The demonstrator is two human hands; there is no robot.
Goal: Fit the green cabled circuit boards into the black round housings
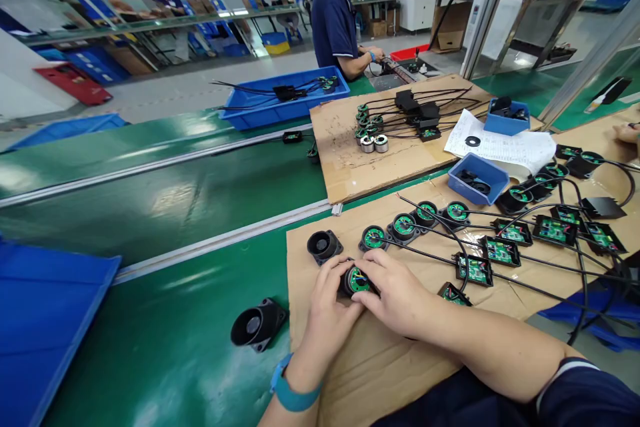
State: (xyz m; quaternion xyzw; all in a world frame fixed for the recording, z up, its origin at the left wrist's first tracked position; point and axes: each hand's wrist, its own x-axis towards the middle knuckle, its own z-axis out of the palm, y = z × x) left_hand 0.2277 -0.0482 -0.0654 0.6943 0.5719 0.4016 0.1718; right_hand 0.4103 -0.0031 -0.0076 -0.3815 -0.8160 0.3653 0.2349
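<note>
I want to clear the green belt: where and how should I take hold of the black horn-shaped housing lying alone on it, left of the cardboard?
Probably by its square base. The black housing lies tipped on its side on the green belt, its round mouth facing left toward the camera and its flat base plate to the right. Come from above and pinch the plate's two opposite edges; the flared round mouth would likely slip between fingers.

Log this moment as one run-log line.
left hand: holding round housing | right hand: on round housing, green board inside | beside: empty black housing | surface: cardboard sheet
</note>
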